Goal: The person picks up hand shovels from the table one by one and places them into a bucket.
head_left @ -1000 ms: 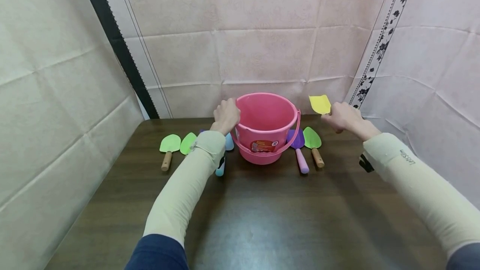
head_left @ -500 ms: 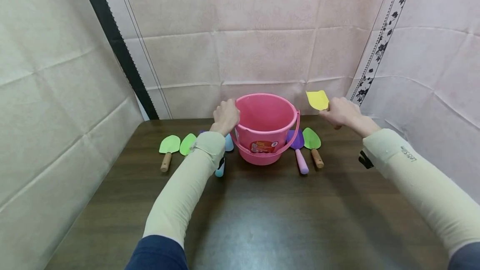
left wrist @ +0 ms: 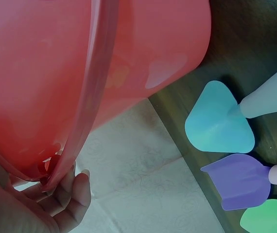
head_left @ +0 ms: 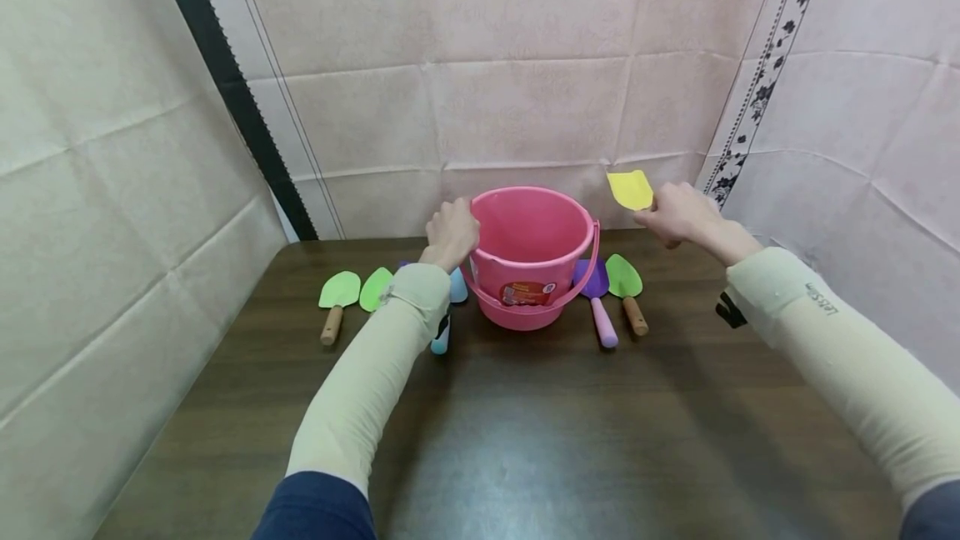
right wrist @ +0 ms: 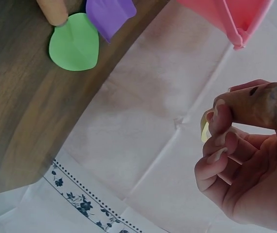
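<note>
A pink bucket [head_left: 525,290] stands upright at the back of the table, its handle hanging down in front. My left hand [head_left: 452,233] grips its rim on the left side; in the left wrist view the fingers [left wrist: 75,199] curl around the edge by the handle joint. To the right, raised above the table, my right hand [head_left: 684,215] holds a small shovel with a yellow blade [head_left: 631,189]. Its wooden handle [right wrist: 257,106] lies between thumb and fingers in the right wrist view, where the blade is mostly hidden.
Right of the bucket lie a purple shovel [head_left: 597,298] and a green one [head_left: 626,286]. At the left are two more green shovels, one with a wooden handle [head_left: 332,325], and a blue shovel [left wrist: 218,119] partly behind my left arm. Cloth hangs behind the table.
The right hand has risen and shifted slightly left, carrying the yellow shovel toward the bucket. My left hand and the bucket have stayed in place.
</note>
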A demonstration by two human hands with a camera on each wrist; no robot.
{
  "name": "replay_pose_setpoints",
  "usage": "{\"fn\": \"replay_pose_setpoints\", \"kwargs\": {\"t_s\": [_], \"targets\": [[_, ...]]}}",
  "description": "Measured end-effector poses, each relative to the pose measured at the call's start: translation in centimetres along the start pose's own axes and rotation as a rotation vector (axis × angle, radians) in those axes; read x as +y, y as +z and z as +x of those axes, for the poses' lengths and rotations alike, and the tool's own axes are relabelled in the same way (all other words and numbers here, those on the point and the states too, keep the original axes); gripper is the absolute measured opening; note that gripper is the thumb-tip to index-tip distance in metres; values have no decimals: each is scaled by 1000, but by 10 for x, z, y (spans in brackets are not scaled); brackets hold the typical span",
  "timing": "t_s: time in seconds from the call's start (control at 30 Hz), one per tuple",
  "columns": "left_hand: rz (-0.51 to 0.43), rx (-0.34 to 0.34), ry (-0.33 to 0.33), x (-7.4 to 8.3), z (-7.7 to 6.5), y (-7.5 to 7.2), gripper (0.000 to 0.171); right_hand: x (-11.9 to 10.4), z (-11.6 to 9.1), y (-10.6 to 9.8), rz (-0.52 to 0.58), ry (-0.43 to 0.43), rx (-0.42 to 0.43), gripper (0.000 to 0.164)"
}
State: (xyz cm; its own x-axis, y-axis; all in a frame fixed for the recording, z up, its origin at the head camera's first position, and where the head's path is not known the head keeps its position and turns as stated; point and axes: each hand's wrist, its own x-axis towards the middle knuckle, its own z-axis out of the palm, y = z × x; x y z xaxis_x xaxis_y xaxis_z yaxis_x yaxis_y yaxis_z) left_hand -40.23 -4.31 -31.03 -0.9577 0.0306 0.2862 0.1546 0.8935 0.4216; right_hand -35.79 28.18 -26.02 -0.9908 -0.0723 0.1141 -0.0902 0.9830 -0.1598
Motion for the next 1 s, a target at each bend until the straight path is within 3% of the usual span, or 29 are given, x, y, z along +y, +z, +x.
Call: {"fn": "replay_pose_setpoints", "kwargs": {"t_s": [1.0], "targets": [[19,11,-1,2,-2,1,21,-25,3,-21,59,-75,52,35]]}}
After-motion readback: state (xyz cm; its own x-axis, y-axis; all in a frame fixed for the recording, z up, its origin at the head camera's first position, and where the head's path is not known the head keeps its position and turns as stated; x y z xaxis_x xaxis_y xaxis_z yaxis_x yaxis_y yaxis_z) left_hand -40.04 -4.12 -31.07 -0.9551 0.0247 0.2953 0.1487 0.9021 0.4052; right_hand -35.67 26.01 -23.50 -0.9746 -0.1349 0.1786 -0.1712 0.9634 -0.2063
